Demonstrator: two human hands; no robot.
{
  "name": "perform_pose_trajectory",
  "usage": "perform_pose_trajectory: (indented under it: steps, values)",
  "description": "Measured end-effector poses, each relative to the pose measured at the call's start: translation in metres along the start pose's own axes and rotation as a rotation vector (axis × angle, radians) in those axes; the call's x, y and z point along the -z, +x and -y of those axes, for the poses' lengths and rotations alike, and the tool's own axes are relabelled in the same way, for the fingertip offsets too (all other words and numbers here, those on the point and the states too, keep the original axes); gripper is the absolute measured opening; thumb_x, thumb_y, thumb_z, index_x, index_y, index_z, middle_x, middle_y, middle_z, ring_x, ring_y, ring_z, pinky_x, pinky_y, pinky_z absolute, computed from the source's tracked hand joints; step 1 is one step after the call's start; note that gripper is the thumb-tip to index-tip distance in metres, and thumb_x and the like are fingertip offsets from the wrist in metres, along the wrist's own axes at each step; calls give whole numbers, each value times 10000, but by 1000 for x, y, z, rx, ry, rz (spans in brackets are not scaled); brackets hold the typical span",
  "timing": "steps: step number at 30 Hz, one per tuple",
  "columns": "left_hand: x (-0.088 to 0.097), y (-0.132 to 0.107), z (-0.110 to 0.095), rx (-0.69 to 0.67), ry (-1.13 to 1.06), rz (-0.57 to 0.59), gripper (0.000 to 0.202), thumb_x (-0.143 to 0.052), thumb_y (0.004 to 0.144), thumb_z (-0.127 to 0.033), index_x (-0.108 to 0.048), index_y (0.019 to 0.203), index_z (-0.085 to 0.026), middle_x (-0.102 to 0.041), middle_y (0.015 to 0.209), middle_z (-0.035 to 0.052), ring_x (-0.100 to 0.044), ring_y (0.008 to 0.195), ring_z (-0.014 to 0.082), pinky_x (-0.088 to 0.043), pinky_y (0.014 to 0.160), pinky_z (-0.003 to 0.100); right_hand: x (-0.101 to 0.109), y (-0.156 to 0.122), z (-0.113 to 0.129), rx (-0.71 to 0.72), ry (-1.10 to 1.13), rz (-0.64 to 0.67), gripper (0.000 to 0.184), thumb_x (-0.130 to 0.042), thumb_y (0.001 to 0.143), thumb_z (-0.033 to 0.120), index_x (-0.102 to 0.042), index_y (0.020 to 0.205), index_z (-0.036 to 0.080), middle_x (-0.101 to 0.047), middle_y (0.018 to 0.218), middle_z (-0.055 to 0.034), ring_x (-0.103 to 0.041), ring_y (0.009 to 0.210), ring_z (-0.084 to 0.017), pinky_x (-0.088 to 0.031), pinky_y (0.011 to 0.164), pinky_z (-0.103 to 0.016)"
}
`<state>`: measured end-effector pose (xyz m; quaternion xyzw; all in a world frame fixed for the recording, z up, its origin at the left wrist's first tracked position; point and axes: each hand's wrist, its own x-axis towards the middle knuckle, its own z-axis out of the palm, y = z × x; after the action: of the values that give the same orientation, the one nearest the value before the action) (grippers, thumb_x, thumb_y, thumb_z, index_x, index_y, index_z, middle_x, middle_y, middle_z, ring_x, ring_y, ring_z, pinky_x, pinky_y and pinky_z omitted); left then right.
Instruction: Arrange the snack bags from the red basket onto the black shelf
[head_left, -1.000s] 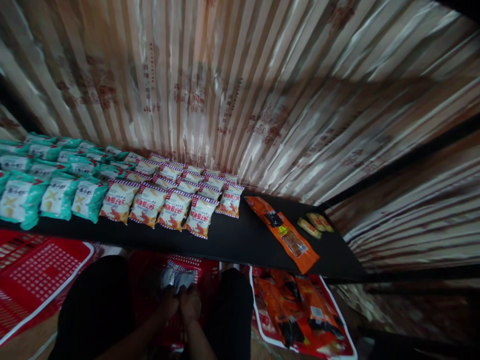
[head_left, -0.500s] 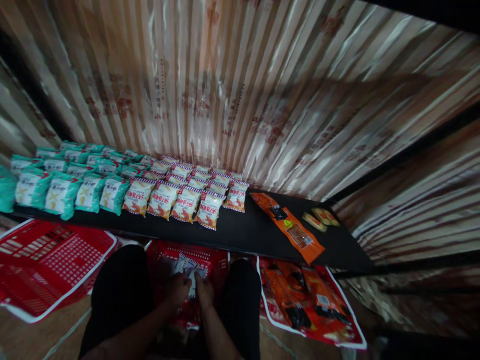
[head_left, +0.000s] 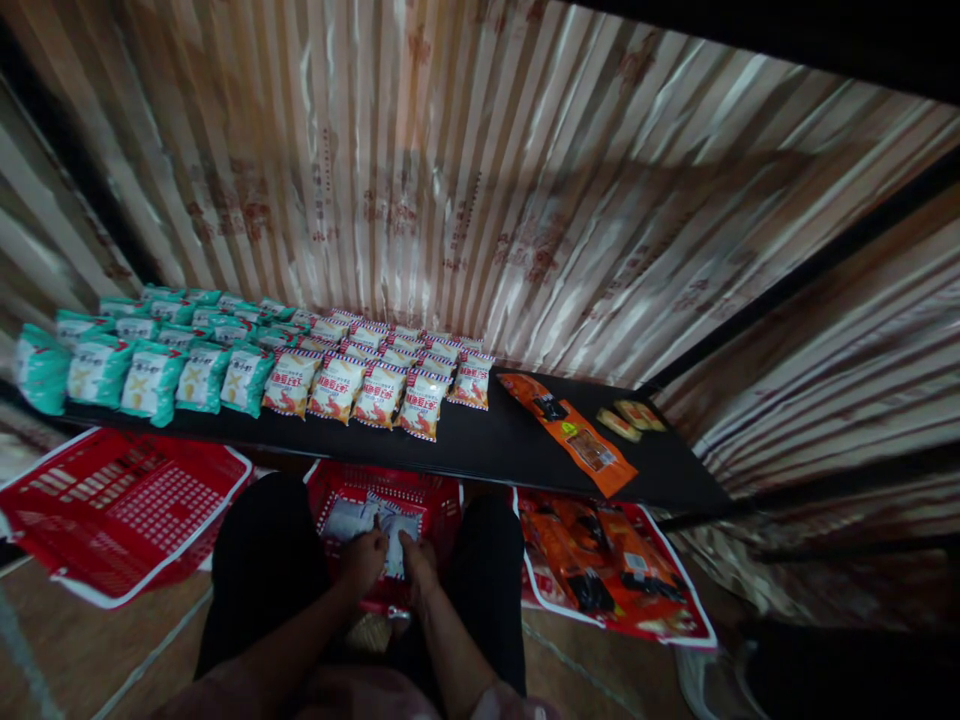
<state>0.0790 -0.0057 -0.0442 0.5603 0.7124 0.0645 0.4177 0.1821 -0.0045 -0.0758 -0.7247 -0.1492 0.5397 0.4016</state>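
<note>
Between my knees sits a red basket point(head_left: 442, 500) with several pale snack bags in it, one of them a bluish-white bag point(head_left: 346, 520) lying at the left. My left hand point(head_left: 366, 558) and my right hand point(head_left: 417, 560) are close together over the basket, fingers closed on the near part of another pale snack bag point(head_left: 403, 528). Its print is too dark to read. The left hand grips its left side and the right hand its right side. Dim light partly hides the fingertips.
A black shelf point(head_left: 480, 440) ahead bears rows of teal snack bags point(head_left: 150, 380), white-and-orange snack bags point(head_left: 379, 393), a long orange packet point(head_left: 574, 435) and small yellow packets point(head_left: 626, 420). Red baskets stand left point(head_left: 142, 490) and right point(head_left: 694, 610), the right one holding orange packets. A pleated curtain point(head_left: 420, 180) hangs behind.
The view has shifted slightly, so the shelf sits a bit higher. My hands stay on the pale snack bag, and more of the bag on the left in the basket shows.
</note>
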Motion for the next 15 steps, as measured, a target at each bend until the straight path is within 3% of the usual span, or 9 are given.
perform_pose_trajectory:
  steps: [8, 15]
  values:
    - [3, 0, 6, 27, 22, -48, 297, -366, 896, -300, -615, 919, -139, -700, 831, 51, -634, 770, 144, -393, 643, 210, -4, -6, -4, 1, 77, -24, 328, -734, 579, 319, -610, 836, 157, -628, 572, -3, -637, 595, -184, -488, 516, -248]
    - [0, 1, 8, 61, 39, -57, 331, -383, 893, -330, -613, 929, -96, -697, 901, 100, -641, 815, 161, -392, 642, 215, -4, -7, -7, -28, 94, -34, 351, -713, 610, 275, -565, 907, 160, -615, 570, 21, -628, 576, -167, -489, 518, -239]
